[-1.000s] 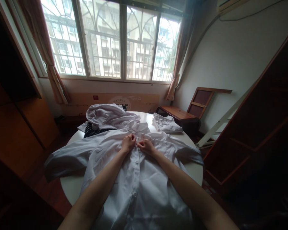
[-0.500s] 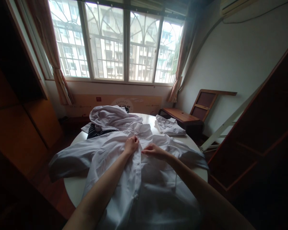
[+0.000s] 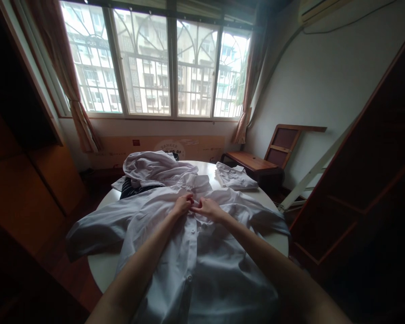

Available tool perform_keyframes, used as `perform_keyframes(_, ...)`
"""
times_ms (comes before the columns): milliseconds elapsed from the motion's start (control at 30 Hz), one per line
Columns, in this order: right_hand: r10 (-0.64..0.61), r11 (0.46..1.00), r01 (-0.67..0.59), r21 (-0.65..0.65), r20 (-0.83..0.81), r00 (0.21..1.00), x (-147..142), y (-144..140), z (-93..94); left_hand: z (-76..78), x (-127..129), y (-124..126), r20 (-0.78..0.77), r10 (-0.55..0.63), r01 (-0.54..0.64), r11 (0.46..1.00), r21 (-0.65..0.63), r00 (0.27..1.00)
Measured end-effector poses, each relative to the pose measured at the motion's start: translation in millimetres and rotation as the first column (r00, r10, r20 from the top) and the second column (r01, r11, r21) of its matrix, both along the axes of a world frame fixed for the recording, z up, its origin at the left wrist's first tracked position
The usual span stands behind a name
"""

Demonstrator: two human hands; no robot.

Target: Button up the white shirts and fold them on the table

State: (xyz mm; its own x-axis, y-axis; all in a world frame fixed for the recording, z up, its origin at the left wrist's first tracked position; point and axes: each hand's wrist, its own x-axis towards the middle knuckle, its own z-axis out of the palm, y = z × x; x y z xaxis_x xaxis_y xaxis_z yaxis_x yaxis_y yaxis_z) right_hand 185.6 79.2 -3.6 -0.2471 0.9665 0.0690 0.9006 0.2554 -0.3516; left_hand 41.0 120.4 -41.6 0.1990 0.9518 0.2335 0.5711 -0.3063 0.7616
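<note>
A white shirt [image 3: 195,256] is lying spread flat across the middle of the round white desk [image 3: 103,270], its front facing up, its collar pointing toward the far edge and its hem hanging over the near edge. One sleeve is draping off the left edge of the desk and the other is reaching to the right edge. Both hands are meeting at the button strip just below the collar. The left hand [image 3: 182,205] is curling its fingers and pinching the cloth there, and the right hand [image 3: 207,209] is pinching the same strip from the other side, fingertips nearly touching those of the left. A row of small buttons is running down the shirt front toward the near edge.

Beyond the collar, toward the far left edge of the desk, a crumpled white garment [image 3: 155,167] is sitting on top of a dark striped one [image 3: 131,189]. At the far right edge a folded white shirt [image 3: 235,177] is lying apart from the rest. Past the desk, a wooden bench [image 3: 251,163] is standing by the wall under the barred window [image 3: 155,63].
</note>
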Motion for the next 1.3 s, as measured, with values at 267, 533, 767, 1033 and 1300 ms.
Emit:
perform_keyframes(267, 0.013, 1.0, -0.019, 0.023, 0.239, 0.971, -30, -18, 11.6, -5.4, -17, -5, 0.249, -0.389, 0.399, 0.917, 0.011, 0.887)
perform_keyframes(533, -0.123, 0.989, 0.103, 0.106, 0.2, 0.972, -32, -12, -4.0, -19.5, -15, 5, 0.128, -0.331, 0.317, 0.941, 0.118, 0.935)
perform_keyframes(767, -0.099, 0.994, 0.094, 0.058, 0.089, 0.991, -26, 15, -8.6, -23.2, -5, 16, 0.071, -0.236, 0.217, 0.953, 0.21, 0.969)
perform_keyframes(1033, -0.19, 0.976, 0.197, 0.089, -0.074, 0.979, -14, 38, -14.6, -15.4, 1, 15, 0.029, 0.015, -0.023, 0.958, 0.284, 0.999)
perform_keyframes(1300, -0.181, 0.968, 0.211, 0.135, -0.202, 0.962, -13, 32, -21.4, -0.8, 1, -7, -0.226, 0.168, -0.082, 0.935, 0.345, 0.959)
